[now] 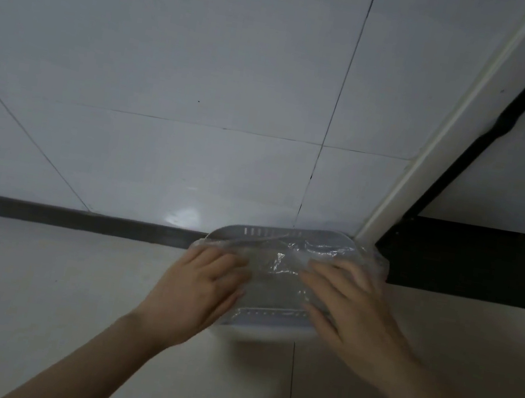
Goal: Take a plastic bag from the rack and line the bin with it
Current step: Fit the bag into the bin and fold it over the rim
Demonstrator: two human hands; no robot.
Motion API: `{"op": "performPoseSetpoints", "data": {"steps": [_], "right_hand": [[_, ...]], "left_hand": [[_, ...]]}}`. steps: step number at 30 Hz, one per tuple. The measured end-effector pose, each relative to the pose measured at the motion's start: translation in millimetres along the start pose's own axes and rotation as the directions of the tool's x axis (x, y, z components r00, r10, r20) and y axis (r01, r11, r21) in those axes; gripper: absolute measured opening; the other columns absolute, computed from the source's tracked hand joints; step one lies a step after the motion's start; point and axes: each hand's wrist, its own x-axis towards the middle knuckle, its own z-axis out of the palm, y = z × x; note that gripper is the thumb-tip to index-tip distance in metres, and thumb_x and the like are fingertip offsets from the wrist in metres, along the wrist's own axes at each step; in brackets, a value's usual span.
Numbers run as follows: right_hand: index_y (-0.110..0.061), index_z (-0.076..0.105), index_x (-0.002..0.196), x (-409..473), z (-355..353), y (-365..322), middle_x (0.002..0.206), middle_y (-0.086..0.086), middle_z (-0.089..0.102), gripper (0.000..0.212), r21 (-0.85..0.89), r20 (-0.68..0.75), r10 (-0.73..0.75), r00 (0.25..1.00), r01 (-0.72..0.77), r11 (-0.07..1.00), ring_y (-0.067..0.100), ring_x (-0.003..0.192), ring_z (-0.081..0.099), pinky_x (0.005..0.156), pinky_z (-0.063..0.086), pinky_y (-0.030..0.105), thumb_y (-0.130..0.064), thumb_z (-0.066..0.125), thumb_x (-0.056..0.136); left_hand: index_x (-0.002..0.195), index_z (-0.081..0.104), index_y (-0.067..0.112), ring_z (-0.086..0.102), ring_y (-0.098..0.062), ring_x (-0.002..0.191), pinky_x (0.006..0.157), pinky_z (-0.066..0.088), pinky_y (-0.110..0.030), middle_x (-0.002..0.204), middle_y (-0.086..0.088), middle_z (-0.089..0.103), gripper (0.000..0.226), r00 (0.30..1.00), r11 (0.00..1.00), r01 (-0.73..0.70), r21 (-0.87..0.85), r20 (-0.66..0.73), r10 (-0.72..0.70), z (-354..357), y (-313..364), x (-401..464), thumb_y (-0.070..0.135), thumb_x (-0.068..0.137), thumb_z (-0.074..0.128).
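Observation:
A small grey bin [286, 237] with slotted upper walls stands on the floor against the wall, beside a door frame. A clear plastic bag [278, 263] lies crumpled over its opening and bulges past the right rim. My left hand [202, 289] rests on the bin's left side, fingers curled on the bag over the rim. My right hand [347, 305] lies on the right side, fingers spread and pressing the bag down. The inside of the bin is mostly hidden by the bag and my hands. No rack is in view.
A white tiled wall [169, 81] rises behind the bin, with a dark skirting strip [62, 217] along its foot. A white door frame [435, 140] and a dark threshold [484, 265] lie to the right. Pale floor tiles [32, 300] surround the bin.

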Motion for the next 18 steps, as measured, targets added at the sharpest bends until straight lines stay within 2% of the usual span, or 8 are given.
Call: {"op": "performPoseSetpoints", "data": {"steps": [1,3,5,7,10,15,16,18], "right_hand": [[-0.018,0.063,0.113,9,2,1,0.116,0.001,0.066,0.037,-0.024,0.036,-0.074,0.997,0.074,0.997,0.028,0.105,0.058,0.085,0.051,0.044,-0.038,0.050,0.085],[-0.019,0.059,0.120,26,9,5,0.123,0.002,0.063,0.038,-0.060,0.191,-0.104,0.976,0.117,0.991,0.028,0.112,0.056,0.092,0.047,0.040,-0.038,0.051,0.088],[-0.028,0.035,0.139,36,21,16,0.149,-0.002,0.036,0.050,-0.079,0.354,-0.012,0.935,0.043,0.996,0.023,0.135,0.031,0.108,0.028,0.042,-0.047,0.038,0.093],[-0.037,0.011,0.144,41,32,28,0.158,-0.008,0.006,0.057,-0.123,0.504,0.083,0.860,-0.023,0.992,0.018,0.144,0.004,0.115,0.010,0.045,-0.057,0.023,0.092],[-0.045,-0.003,0.142,42,42,33,0.157,-0.010,-0.011,0.062,-0.111,0.564,0.121,0.817,-0.070,0.991,0.017,0.144,-0.012,0.117,-0.003,0.048,-0.067,0.014,0.086],[-0.047,-0.004,0.141,45,41,31,0.157,-0.010,-0.011,0.065,-0.105,0.676,0.165,0.718,-0.128,0.986,0.018,0.143,-0.015,0.117,-0.007,0.049,-0.071,0.015,0.084],[-0.046,-0.003,0.142,46,38,30,0.158,-0.010,-0.009,0.066,-0.096,0.665,0.155,0.731,-0.123,0.988,0.018,0.144,-0.013,0.117,-0.006,0.049,-0.071,0.014,0.083],[-0.042,0.006,0.144,44,32,25,0.158,-0.008,0.002,0.070,-0.061,0.538,0.082,0.839,-0.058,0.996,0.018,0.144,-0.005,0.117,-0.002,0.047,-0.073,0.009,0.081]], "left_hand": [[0.111,0.064,0.021,0.062,-0.019,0.103,0.096,0.037,-0.032,0.113,0.001,0.068,0.029,1.000,0.999,-0.017,0.049,0.027,0.016,2,0,6,0.034,0.089,0.050],[0.127,0.054,0.025,0.055,-0.018,0.118,0.104,0.036,-0.031,0.129,0.001,0.060,0.045,0.979,0.989,0.107,0.101,0.163,-0.123,8,-3,17,0.037,0.084,0.060],[0.145,0.023,0.028,0.021,-0.016,0.142,0.116,0.012,-0.035,0.154,0.002,0.027,0.063,0.941,0.973,0.170,0.154,0.267,-0.206,18,-17,16,0.047,0.090,0.048],[0.147,0.003,0.033,-0.002,-0.016,0.145,0.115,-0.009,-0.040,0.159,0.004,0.004,0.071,0.922,0.967,0.140,0.211,0.329,-0.206,25,-29,14,0.059,0.089,0.034],[0.143,-0.010,0.038,-0.023,-0.015,0.140,0.107,-0.023,-0.045,0.157,0.007,-0.011,0.073,0.914,0.967,0.079,0.242,0.369,-0.167,30,-39,10,0.070,0.081,0.013],[0.143,-0.009,0.040,-0.040,-0.014,0.129,0.100,-0.033,-0.045,0.153,0.007,-0.023,0.071,0.889,0.974,0.008,0.227,0.443,-0.111,30,-48,13,0.070,0.083,0.015],[0.144,-0.006,0.039,-0.039,-0.014,0.131,0.102,-0.031,-0.045,0.154,0.007,-0.022,0.071,0.890,0.975,-0.010,0.221,0.447,-0.093,27,-48,14,0.069,0.085,0.019],[0.146,0.007,0.036,-0.022,-0.018,0.139,0.108,-0.020,-0.048,0.157,0.004,-0.004,0.069,0.925,0.974,-0.066,0.219,0.379,-0.022,20,-48,14,0.063,0.087,0.032]]}}
